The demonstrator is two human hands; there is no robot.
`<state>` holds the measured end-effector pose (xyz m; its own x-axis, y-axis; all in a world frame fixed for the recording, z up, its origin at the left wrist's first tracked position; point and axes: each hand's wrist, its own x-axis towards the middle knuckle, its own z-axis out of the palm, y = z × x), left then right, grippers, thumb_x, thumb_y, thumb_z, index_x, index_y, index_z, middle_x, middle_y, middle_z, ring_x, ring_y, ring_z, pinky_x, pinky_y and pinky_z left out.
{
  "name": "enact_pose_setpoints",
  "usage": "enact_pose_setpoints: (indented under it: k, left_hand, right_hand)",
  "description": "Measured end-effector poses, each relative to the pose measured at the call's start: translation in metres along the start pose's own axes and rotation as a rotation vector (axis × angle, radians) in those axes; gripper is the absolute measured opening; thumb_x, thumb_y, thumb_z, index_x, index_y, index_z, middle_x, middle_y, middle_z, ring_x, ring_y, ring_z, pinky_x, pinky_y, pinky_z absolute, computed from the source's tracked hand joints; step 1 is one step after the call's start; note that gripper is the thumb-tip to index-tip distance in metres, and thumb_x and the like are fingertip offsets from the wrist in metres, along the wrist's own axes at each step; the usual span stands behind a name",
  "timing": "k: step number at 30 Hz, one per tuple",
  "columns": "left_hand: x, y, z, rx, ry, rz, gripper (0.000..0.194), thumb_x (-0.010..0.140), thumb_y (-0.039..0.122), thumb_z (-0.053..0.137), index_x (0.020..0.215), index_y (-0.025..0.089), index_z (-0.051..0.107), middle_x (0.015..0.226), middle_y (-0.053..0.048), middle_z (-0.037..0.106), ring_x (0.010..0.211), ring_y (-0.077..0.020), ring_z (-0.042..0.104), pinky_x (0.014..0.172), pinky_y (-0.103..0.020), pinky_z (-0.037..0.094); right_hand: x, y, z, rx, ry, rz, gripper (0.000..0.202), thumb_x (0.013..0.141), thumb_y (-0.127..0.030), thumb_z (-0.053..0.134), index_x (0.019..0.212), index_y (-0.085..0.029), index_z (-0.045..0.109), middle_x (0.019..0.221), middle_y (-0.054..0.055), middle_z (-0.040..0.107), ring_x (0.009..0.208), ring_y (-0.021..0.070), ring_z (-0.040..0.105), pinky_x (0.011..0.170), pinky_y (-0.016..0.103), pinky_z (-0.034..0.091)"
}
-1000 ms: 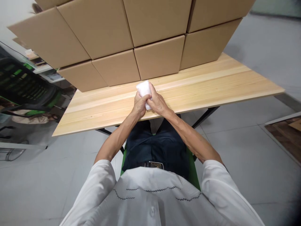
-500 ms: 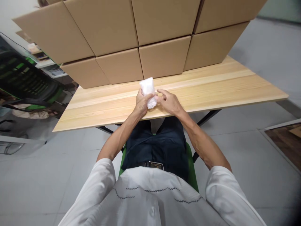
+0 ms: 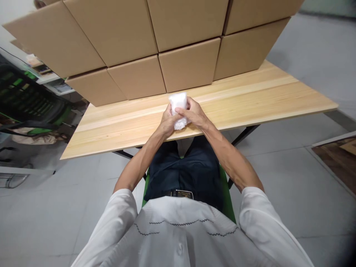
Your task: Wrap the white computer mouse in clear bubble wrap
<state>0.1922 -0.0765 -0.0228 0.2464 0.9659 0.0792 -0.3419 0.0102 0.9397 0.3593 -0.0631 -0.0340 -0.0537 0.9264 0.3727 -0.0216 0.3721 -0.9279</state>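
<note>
A small white package (image 3: pixel 178 101) in crinkled, see-through wrap is held above the front part of the wooden table (image 3: pixel 125 128). My left hand (image 3: pixel 167 121) grips it from the left side, thumb across its front. From the right, my right hand (image 3: pixel 194 112) closes on it too, its thumb lying over the front near the left thumb. The fingers behind the package are mostly hidden. What is inside the wrap cannot be made out.
Stacked cardboard boxes (image 3: pixel 189 66) stand in two rows along the table's back. A black and green mesh chair (image 3: pixel 27 98) is at the left, near a shelf (image 3: pixel 50 78) with items. A brown-surfaced object (image 3: pixel 338 155) lies at the right.
My right hand, earlier at the lower right of the package with its index finger extended, has closed round its right side. The package now looks more upright. The view has shifted slightly.
</note>
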Motion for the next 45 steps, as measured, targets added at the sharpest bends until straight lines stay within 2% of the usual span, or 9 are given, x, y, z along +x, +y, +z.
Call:
enact_pose_setpoints:
  k: [5,8,15,20,23,28,32,38,45]
  left_hand:
    - [0.0,0.001,0.002,-0.006,-0.012,-0.049,0.092,0.054,0.041,0.124,0.133,0.023,0.079,0.124,-0.009,0.093,0.121,-0.0346,0.09,0.111,-0.045,0.071]
    - [0.0,0.002,0.002,-0.008,-0.031,-0.067,0.088,0.053,0.039,0.125,0.127,0.023,0.08,0.117,-0.007,0.093,0.113,-0.033,0.091,0.107,-0.044,0.073]
    - [-0.002,0.004,0.001,-0.003,-0.073,-0.167,0.085,0.058,0.036,0.122,0.129,0.023,0.077,0.096,-0.002,0.088,0.075,-0.0238,0.084,0.081,-0.042,0.074]
    - [0.001,0.008,0.0,0.026,-0.129,-0.187,0.084,0.061,0.036,0.119,0.131,0.02,0.075,0.097,-0.004,0.089,0.069,-0.0235,0.084,0.064,-0.035,0.068]
    - [0.001,0.01,0.0,0.028,-0.151,-0.211,0.084,0.063,0.037,0.119,0.132,0.02,0.075,0.097,-0.006,0.09,0.07,-0.0253,0.087,0.059,-0.032,0.064]
    - [-0.001,0.013,-0.003,0.041,-0.177,-0.281,0.077,0.067,0.037,0.118,0.129,0.018,0.076,0.092,-0.011,0.091,0.072,-0.0288,0.091,0.055,-0.029,0.059]
    - [-0.002,0.015,-0.005,0.08,-0.22,-0.308,0.062,0.066,0.037,0.113,0.114,0.016,0.078,0.091,-0.014,0.092,0.062,-0.0246,0.085,0.047,-0.026,0.052]
    - [0.0,0.015,-0.01,0.109,-0.267,-0.321,0.05,0.065,0.032,0.107,0.105,0.015,0.081,0.085,-0.015,0.089,0.056,-0.0232,0.081,0.043,-0.025,0.048]
    - [0.009,0.015,-0.017,0.128,-0.348,-0.345,0.044,0.066,0.03,0.107,0.099,0.011,0.085,0.083,-0.019,0.09,0.05,-0.0183,0.073,0.039,-0.024,0.042]
  right_hand:
    - [-0.004,-0.002,-0.002,-0.051,0.033,-0.009,0.102,0.07,-0.105,0.101,0.132,-0.028,0.076,0.13,0.011,0.09,0.125,0.0396,0.082,0.118,0.061,0.072]
    - [-0.007,-0.002,-0.003,-0.065,0.038,-0.025,0.099,0.073,-0.104,0.1,0.133,-0.029,0.073,0.13,0.01,0.087,0.123,0.0375,0.08,0.115,0.058,0.071]
    - [-0.007,0.0,-0.006,-0.091,0.02,-0.042,0.098,0.074,-0.104,0.099,0.132,-0.03,0.072,0.127,0.009,0.086,0.119,0.036,0.079,0.112,0.056,0.072]
    - [-0.006,0.0,-0.009,-0.089,0.005,-0.031,0.086,0.078,-0.091,0.099,0.131,-0.029,0.071,0.124,0.007,0.085,0.115,0.0342,0.079,0.105,0.053,0.074]
    - [-0.007,-0.001,-0.011,-0.096,-0.009,-0.013,0.077,0.081,-0.082,0.097,0.131,-0.03,0.071,0.123,0.007,0.085,0.113,0.0338,0.078,0.1,0.051,0.074]
    - [-0.007,-0.005,-0.017,-0.124,-0.032,-0.021,0.067,0.082,-0.072,0.096,0.129,-0.03,0.071,0.127,0.009,0.086,0.117,0.0352,0.078,0.106,0.056,0.076]
    - [-0.004,-0.011,-0.022,-0.16,-0.074,-0.053,0.062,0.084,-0.069,0.096,0.126,-0.029,0.073,0.121,0.008,0.085,0.115,0.0345,0.078,0.107,0.057,0.076]
    - [-0.002,-0.016,-0.022,-0.14,-0.133,-0.045,0.078,0.082,-0.068,0.1,0.143,-0.027,0.076,0.134,0.01,0.089,0.119,0.0372,0.081,0.108,0.058,0.075]
    - [-0.009,-0.014,-0.025,-0.218,-0.103,-0.082,0.08,0.083,-0.065,0.098,0.15,-0.026,0.079,0.14,0.011,0.09,0.128,0.0407,0.083,0.117,0.064,0.074]
